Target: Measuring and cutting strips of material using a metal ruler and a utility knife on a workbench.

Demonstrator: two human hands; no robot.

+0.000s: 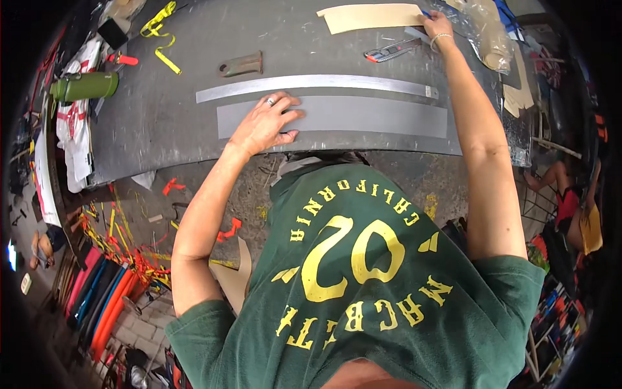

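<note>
My left hand [269, 121], a ring on one finger, rests on the left part of a flat grey rectangular sheet [376, 117], its fingers apart and slightly bent. Just beyond the sheet lies a long metal ruler [324, 82]. At the far right, my right hand [437, 26] reaches to the end of a tan card strip [372, 17]. Its fingers are closed beside a small blue thing [426, 13], too small and covered to name. A utility knife [392, 50] lies nearer than the card. Left of the knife is a worn metal piece with a hole [241, 65].
The dark worktable [155, 123] carries a yellow strap [170, 55] and a green cylinder [85, 86] at left. Clear plastic wrap [489, 39] lies at the far right. Coloured rolls [110, 311] stand on the floor at left. Another person [570, 201] is at right.
</note>
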